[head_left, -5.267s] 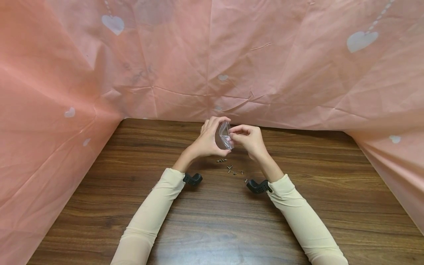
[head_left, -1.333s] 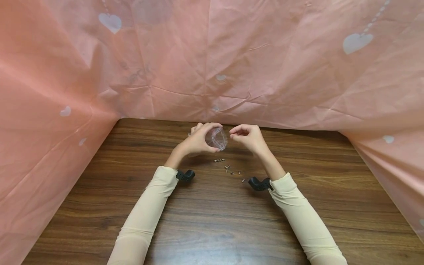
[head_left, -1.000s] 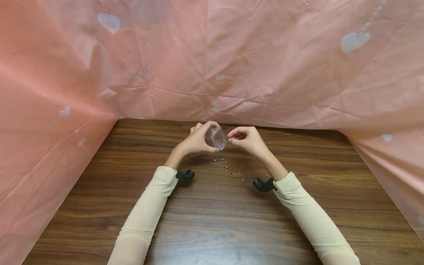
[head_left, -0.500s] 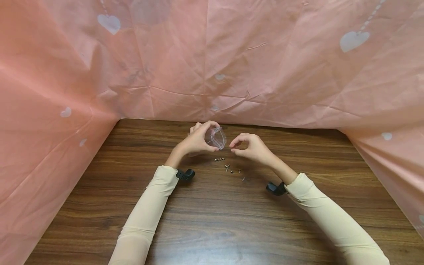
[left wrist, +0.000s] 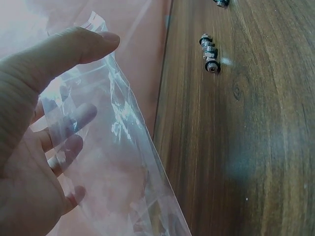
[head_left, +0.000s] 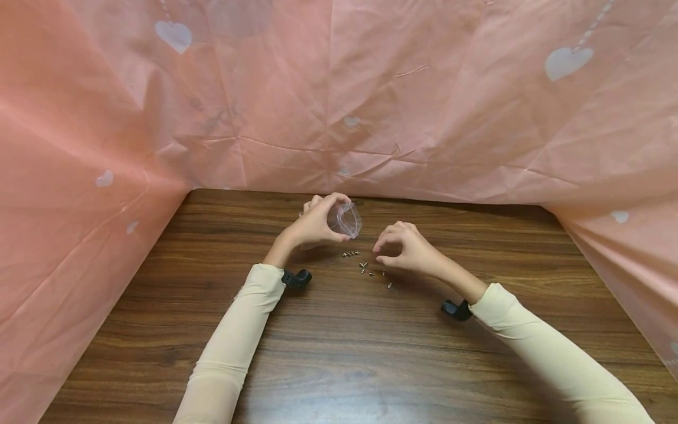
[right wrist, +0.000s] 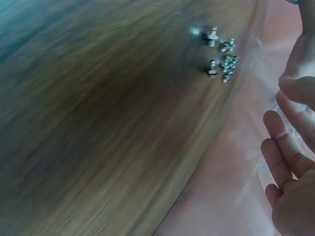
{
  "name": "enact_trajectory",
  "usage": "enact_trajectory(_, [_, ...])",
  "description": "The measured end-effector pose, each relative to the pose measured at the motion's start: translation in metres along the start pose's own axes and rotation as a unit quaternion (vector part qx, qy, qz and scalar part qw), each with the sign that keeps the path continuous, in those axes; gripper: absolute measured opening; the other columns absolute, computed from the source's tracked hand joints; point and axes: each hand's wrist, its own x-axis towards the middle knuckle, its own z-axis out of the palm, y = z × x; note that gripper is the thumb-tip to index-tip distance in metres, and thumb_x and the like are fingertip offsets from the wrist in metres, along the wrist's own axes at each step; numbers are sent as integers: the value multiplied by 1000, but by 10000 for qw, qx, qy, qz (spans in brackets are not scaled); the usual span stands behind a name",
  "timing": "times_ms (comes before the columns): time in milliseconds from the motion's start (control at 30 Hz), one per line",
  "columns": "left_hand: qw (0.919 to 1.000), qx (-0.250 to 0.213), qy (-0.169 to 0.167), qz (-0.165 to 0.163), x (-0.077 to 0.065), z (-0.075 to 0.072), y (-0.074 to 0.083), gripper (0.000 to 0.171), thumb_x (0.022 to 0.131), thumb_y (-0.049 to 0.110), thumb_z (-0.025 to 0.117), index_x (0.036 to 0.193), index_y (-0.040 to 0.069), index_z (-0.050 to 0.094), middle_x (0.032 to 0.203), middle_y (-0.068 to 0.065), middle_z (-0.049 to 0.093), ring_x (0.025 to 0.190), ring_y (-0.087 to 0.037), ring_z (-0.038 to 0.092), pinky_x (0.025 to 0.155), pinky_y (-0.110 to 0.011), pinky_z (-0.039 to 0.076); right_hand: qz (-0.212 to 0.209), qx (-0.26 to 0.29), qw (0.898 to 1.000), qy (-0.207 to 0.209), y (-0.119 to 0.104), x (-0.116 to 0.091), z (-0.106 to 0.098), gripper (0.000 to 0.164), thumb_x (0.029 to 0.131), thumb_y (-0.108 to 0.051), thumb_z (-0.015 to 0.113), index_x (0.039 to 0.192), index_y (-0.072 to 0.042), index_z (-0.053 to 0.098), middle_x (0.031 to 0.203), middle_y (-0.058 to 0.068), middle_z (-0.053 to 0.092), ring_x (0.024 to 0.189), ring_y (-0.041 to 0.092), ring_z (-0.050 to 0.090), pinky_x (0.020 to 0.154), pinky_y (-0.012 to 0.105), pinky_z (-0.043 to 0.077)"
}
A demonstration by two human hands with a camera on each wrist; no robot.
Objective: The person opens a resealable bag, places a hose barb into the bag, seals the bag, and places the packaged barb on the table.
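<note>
Head view: the left hand [head_left: 316, 225] grips a clear plastic bag [head_left: 351, 221]; right of it, the right hand [head_left: 410, 249], bent fingers parted from thumb, hovers near silvery metal fittings [head_left: 363, 265]. Left wrist: bag cut off below. Right wrist: brown wooden surface [right wrist: 123, 123] blurred.

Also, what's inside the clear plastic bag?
I can make out no contents in the visible part of the bag; the left hand covers some of it in the head view, so anything there can't be seen.
</note>
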Motion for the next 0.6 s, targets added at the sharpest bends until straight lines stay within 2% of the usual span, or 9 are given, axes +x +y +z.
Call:
enact_trajectory(167, [10000,-14,-14,-22,-1,0,0,79,70,22,92,137,21,51,138,-1,59,121,-30,38,105,-55,23,90,-52,9996,-269,1,-7,-1,14,77,-8,82,90,-9,77,97,4,71,99,25,55,100,57,31])
enact_trajectory(400, [10000,18,-14,-24,-1,0,0,80,69,21,92,137,21,51,138,-1,59,121,-29,38,107,-55,22,-80,-262,9982,-538,3,-15,-2,16,75,-10,84,88,-11,77,94,0,69,95,21,52,97,54,33])
enact_trajectory(600, [10000,45,17,28,0,0,1,79,69,21,93,136,20,52,134,-1,61,119,-29,40,107,-53,22,-235,-390,9973,-578,4,-21,0,16,72,-9,87,83,-14,76,91,-1,67,93,19,52,94,50,34])
